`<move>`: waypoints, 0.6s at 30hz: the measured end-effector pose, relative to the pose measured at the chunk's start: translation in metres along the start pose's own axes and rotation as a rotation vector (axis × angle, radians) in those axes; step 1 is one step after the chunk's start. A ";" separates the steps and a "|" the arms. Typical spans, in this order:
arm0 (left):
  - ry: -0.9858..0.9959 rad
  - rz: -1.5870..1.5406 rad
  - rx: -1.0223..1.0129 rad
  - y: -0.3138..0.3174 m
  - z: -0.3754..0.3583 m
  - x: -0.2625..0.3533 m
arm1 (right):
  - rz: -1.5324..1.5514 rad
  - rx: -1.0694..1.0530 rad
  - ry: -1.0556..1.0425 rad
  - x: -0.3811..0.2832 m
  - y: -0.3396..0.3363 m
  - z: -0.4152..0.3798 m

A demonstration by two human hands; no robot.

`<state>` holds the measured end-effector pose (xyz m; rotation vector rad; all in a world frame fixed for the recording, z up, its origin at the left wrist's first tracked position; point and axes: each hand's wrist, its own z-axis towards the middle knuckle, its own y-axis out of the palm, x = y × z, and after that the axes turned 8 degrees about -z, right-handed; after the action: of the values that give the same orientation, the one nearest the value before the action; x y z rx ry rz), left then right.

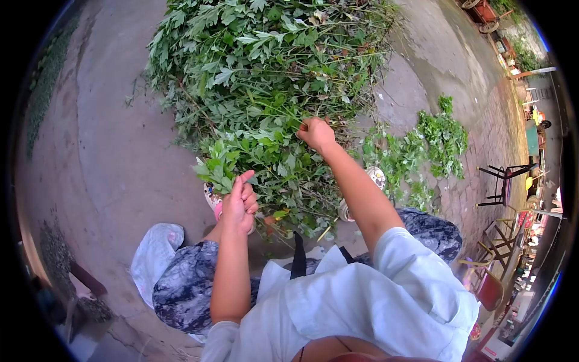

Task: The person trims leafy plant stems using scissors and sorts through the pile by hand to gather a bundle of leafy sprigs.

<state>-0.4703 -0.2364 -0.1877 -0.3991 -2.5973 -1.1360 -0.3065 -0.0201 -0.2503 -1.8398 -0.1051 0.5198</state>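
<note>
My left hand (240, 206) is closed around the stems of a small bunch of leafy greens (218, 164), with its index finger stretched out. The bright leaves stick out above the fist, to the left. Farther forward, my right hand (316, 134) is pinched at the near side of a large heap of leafy cut stems (271, 66). A green stem seems to run into its fingertips, partly hidden by the fingers. Loose stems of the heap spread down between my feet.
A smaller pile of greens (443, 139) lies on the concrete to the right. A pale bag (158, 253) rests by my left knee. On the right stand a black metal-framed chair (503, 184) and folding chairs (500, 241). A red cart (480, 13) is at the far right.
</note>
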 end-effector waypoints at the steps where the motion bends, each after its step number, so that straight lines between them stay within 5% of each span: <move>1: 0.011 -0.003 0.003 0.000 0.000 0.000 | 0.102 -0.067 -0.057 -0.001 -0.013 -0.006; 4: 0.031 -0.019 0.008 -0.002 0.000 0.000 | 1.012 -0.526 -0.094 0.008 -0.068 -0.041; 6: 0.039 -0.029 0.009 -0.005 -0.001 -0.003 | 1.150 -0.620 -0.087 0.030 -0.084 -0.064; 12: 0.070 -0.097 0.014 -0.014 -0.001 -0.012 | 1.047 -0.361 -0.081 0.037 -0.131 -0.116; 15: 0.043 -0.103 0.002 -0.025 0.001 -0.015 | 1.308 -0.475 -0.127 0.018 -0.143 -0.123; 18: 0.073 -0.119 0.064 -0.032 0.001 -0.018 | 0.919 -0.391 -0.301 -0.041 -0.127 -0.111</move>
<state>-0.4651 -0.2588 -0.2159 -0.1878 -2.6150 -1.0805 -0.2755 -0.0891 -0.0939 -2.1155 0.4953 1.4985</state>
